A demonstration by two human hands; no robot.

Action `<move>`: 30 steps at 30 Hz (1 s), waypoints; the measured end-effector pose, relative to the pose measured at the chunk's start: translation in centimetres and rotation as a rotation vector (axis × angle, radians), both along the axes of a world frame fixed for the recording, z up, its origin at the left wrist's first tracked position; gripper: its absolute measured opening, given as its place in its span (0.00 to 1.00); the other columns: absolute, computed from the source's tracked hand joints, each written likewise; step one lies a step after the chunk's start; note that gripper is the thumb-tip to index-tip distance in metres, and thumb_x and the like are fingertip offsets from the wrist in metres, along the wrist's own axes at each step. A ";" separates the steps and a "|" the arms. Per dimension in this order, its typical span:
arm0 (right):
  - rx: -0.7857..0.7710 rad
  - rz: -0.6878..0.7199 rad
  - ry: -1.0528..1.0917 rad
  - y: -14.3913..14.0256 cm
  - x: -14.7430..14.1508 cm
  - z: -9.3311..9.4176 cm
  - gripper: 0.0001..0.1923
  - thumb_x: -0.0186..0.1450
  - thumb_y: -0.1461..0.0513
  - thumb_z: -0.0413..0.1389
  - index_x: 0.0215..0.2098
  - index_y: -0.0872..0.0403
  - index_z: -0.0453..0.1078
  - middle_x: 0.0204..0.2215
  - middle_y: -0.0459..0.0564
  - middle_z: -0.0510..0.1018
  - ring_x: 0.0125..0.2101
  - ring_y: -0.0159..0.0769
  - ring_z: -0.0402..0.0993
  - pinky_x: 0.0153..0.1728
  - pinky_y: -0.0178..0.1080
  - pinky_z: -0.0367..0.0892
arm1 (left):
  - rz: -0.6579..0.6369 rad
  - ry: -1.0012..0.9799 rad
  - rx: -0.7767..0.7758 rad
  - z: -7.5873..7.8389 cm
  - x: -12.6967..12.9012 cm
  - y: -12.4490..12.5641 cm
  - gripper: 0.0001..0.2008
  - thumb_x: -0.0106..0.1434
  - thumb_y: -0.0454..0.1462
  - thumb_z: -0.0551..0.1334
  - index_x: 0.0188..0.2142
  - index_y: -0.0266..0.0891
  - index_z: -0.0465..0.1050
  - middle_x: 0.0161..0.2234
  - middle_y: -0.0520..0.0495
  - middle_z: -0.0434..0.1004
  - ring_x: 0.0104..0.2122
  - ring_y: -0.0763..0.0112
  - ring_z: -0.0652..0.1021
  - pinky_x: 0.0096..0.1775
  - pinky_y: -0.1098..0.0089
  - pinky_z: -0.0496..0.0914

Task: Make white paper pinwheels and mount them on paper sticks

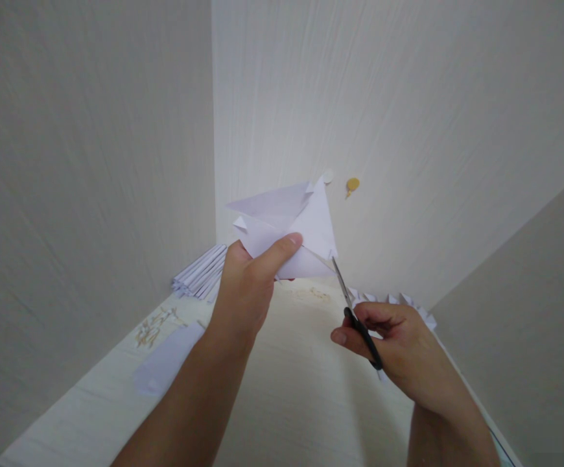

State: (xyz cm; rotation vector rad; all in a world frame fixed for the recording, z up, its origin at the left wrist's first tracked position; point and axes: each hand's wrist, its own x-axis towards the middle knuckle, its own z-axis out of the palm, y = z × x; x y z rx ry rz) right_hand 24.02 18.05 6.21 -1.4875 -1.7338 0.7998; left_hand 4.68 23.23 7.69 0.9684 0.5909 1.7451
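Seen from above the person's own arms, a folded white paper shape (286, 227) is held up at the centre of the frame, in front of a pale, faintly striped wall corner. The left hand (246, 285) pinches its lower edge, thumb on the near face and fingers closed behind — a grip that seems meant to keep the crisp, triangular layers from sliding apart. The right hand (393, 347), lower right of centre, is closed through the black handles of a pair of scissors (352, 311); the thin metal blades angle up and meet the paper's lower right corner, nearly closed. Below lies a light wood-grain desk (301, 402). At middle left a fan of folded white strips (199, 275) rests against the wall, with small scraps (153, 327) and a flat white sheet (165, 360) nearby. A pleated white paper piece (393, 301) sits behind the right hand. A small gold sticker (352, 185) marks the wall.
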 end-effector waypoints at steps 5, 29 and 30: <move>0.027 0.003 -0.005 0.1 0.0 0.0 0.26 0.55 0.45 0.69 0.18 0.54 0.68 0.17 0.42 0.63 0.22 0.29 0.55 0.22 0.35 0.51 | -0.006 -0.013 0.012 -0.1 -0.1 0.1 0.12 0.56 0.40 0.74 0.38 0.38 0.83 0.42 0.44 0.87 0.43 0.58 0.84 0.44 0.66 0.78; 0.338 -0.149 0.364 -0.3 2.2 -0.5 0.10 0.55 0.56 0.74 0.27 0.51 0.81 0.23 0.45 0.78 0.22 0.31 0.69 0.22 0.33 0.64 | -0.575 0.899 0.078 -0.7 -0.9 -0.2 0.10 0.60 0.37 0.65 0.24 0.39 0.80 0.20 0.51 0.72 0.19 0.72 0.68 0.21 0.74 0.57; 0.341 -0.162 0.349 -0.3 2.1 -0.5 0.10 0.56 0.56 0.74 0.27 0.52 0.81 0.22 0.45 0.77 0.22 0.31 0.68 0.21 0.33 0.63 | -0.566 0.895 0.069 -0.6 -0.8 -0.2 0.09 0.60 0.37 0.66 0.24 0.39 0.80 0.20 0.51 0.73 0.19 0.73 0.68 0.21 0.74 0.57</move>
